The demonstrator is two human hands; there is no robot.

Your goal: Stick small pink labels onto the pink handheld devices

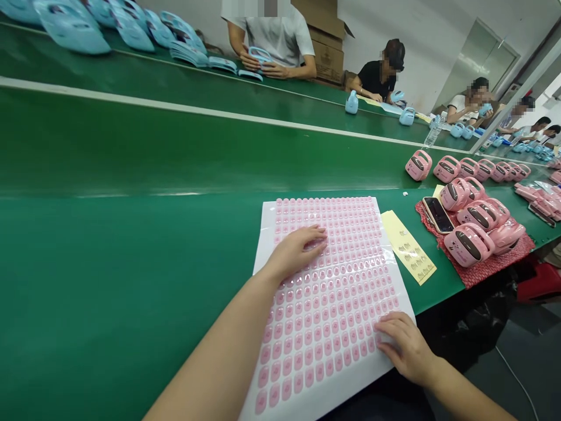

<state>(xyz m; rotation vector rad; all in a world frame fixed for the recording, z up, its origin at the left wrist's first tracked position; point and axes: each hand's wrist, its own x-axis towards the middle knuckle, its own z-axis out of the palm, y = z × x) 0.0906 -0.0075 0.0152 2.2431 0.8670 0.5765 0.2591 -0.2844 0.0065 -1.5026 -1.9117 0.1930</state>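
A large white sheet of pink oval stickers (324, 339) lies in front of me, its near edge at the table's front. My left hand (300, 248) rests flat on the upper middle of the sheet, fingers stretched out to the right and nothing held. At the sheet's lower right edge is my right hand (405, 345), its fingers bent over the last sticker columns. Its thumb and forefinger are apart, and I see no loose sticker between them. Beside the sheet's right edge lies a yellow sticker strip (409, 248) with several small labels on it.
On the right, several pink handled cases (468, 245) stand on a red woven mat (477, 278) with a phone (437, 214). More pink cases (418, 165) line the belt's edge. Across the green belt (175, 146), co-workers handle light-blue parts (188, 52). A plastic bottle (433, 133) stands there.
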